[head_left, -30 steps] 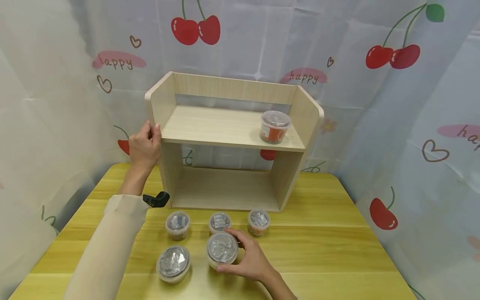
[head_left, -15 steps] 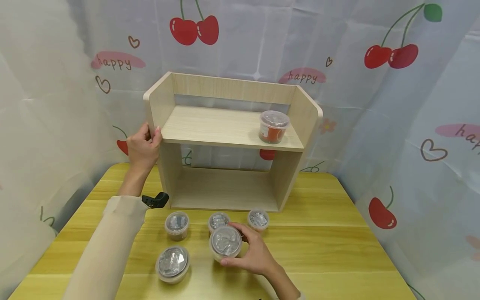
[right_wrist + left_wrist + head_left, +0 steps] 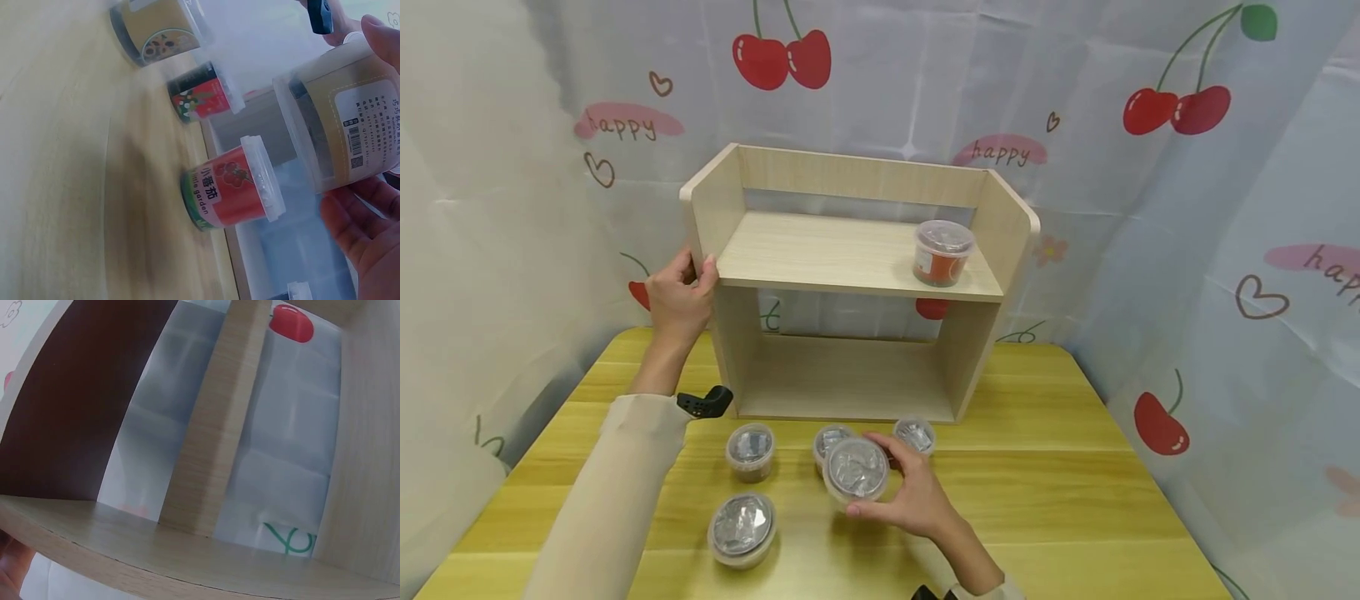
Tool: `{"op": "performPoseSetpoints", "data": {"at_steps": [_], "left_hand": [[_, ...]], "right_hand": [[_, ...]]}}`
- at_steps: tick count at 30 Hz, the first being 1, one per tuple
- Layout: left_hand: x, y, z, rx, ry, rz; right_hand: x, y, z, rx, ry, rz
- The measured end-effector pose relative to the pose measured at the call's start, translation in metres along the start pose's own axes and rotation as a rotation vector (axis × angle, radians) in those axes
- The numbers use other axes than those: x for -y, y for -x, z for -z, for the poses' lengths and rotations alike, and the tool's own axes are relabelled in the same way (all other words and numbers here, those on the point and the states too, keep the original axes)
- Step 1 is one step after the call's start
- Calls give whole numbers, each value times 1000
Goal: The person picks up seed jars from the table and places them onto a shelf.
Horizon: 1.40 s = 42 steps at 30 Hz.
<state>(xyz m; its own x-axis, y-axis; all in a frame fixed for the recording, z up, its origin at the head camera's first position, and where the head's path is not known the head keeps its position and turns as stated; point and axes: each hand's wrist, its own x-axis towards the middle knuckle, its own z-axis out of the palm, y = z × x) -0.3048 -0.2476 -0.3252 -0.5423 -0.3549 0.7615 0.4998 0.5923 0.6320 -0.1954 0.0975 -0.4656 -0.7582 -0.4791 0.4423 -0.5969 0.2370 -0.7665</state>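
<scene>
A small two-tier wooden shelf (image 3: pixel 850 287) stands on the table. My left hand (image 3: pixel 679 287) grips the front edge of its left side panel, thumb towards the front; only a bit of that hand (image 3: pixel 12 565) shows in the left wrist view. My right hand (image 3: pixel 917 496) holds a lidded plastic tub (image 3: pixel 857 468) by its sides, lifted off the table. In the right wrist view this tub (image 3: pixel 347 119) has a tan wrapper with a barcode label. A lidded tub with a red wrapper (image 3: pixel 942 254) sits on the upper tier at the right.
Before the shelf stand a small tub at the left (image 3: pixel 750 452), one partly behind the held tub (image 3: pixel 829 442) and one at the right (image 3: pixel 916 435). A larger tub (image 3: pixel 742 531) is at the front left. Printed cloth hangs around the yellow wooden table (image 3: pixel 1060 483).
My right hand has raised the tan-wrapped tub and moved it slightly right and towards the shelf. The left hand keeps its grip on the side panel. The head view has shifted a little.
</scene>
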Motion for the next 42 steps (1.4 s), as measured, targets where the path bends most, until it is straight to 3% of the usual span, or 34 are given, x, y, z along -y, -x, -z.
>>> {"op": "performPoseSetpoints", "data": {"at_steps": [7,28,42], "left_hand": [[-1,2,3,-4,113,49],[-1,5,-1,-15,26,74],[2,6,-5,-51,-27,3]], "right_hand": [[1,-2,5,-13,-15,-11],[12,-23,20,-134,-1,139],[23,-37,29,-207,49,112]]}}
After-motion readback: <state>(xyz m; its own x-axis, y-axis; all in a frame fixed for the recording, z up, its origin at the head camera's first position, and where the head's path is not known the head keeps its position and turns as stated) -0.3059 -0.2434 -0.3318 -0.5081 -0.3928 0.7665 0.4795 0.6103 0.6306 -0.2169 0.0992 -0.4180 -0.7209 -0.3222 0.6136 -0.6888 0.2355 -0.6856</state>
